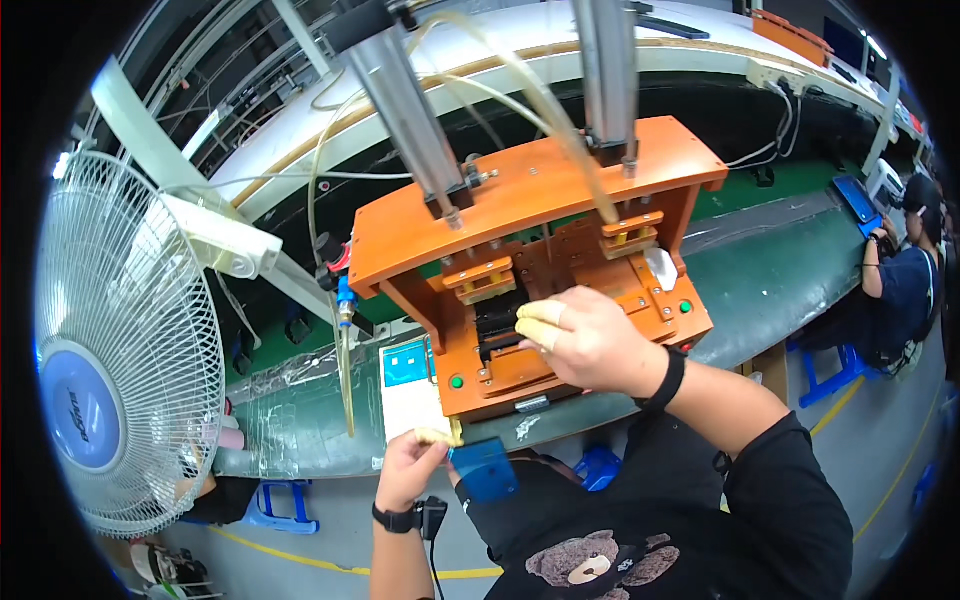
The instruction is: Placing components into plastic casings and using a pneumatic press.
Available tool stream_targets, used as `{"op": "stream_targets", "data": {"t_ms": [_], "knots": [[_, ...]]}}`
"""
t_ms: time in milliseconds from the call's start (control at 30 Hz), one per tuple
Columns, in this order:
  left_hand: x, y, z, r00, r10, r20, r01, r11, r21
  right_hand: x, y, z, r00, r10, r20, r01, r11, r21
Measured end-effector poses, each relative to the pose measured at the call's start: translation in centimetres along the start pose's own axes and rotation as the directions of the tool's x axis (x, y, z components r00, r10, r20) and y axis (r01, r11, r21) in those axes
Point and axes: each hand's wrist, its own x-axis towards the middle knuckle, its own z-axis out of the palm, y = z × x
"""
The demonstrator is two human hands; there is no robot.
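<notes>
My left hand (pixel 408 472) is below the press's front left corner. Its thumb and a finger in a yellow finger cot pinch the edge of a translucent blue sheet (pixel 486 470), which sticks out to the right. My right hand (pixel 598 345) reaches over the bed of an orange bench press (pixel 540 180). Its fingers, also in yellow cots, are closed together beside a black part (pixel 500 325) in the bed; what they hold, if anything, is hidden. Two yellowish press blocks (pixel 480 280) hang under the top plate, one on each side.
A white fan (pixel 130 340) stands at the left. A white sheet with a blue panel (pixel 405 362) lies beside the press on the green bench (pixel 300 430). Green buttons (pixel 457 382) sit on the press's front corners. Another person (pixel 910 280) sits at the far right.
</notes>
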Motion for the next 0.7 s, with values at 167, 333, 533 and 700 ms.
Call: {"op": "stream_targets", "data": {"t_ms": [167,333,533,700], "knots": [[8.1,3.4,2.9,0.963,0.267,-0.041,-0.245,0.927,0.284,-1.0,-0.2,-8.9,0.978,0.188,-0.086,-0.137,0.902,0.41],[15.0,6.6,3.8,0.979,0.183,-0.085,-0.086,0.762,0.642,-13.7,3.3,-17.9,0.548,0.837,-0.018,-0.406,0.284,0.869],[22.3,4.0,0.9,0.935,0.327,0.14,-0.198,0.152,0.968,-31.7,12.4,-18.4,-0.067,0.974,-0.218,-0.057,0.215,0.975],[24.3,1.5,-1.3,0.954,0.291,0.069,-0.257,0.676,0.691,-35.3,21.7,-12.8,-0.184,0.962,-0.202,-0.013,0.203,0.979]]}}
